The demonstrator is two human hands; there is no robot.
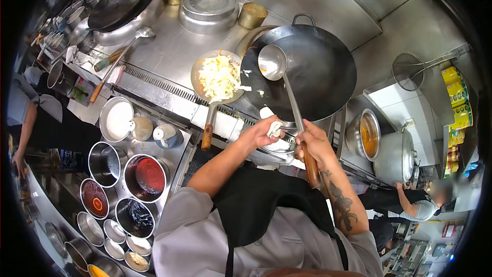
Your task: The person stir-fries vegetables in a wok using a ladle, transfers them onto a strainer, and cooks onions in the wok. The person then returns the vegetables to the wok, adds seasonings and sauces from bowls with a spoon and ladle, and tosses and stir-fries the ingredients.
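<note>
While the right hand [313, 141] has its grip clamped on the ladle [291, 97], the left hand [260, 134] closes on a white cloth [274, 129] by the wok [323, 72]'s near rim. The ladle slants across the wok's left part, long axis running near-right to far-left, bowl farthest; its metal shines, its wooden handle is brown.

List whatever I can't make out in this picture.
Head view: whatever lies under the white cloth, hidden by it and the left hand.
Head view: part of the ladle, covered by the right hand's grip.
Head view: wok surface behind the ladle's bowl, which blocks it.
Head view: lettering on the yellow packages, too small.
</note>
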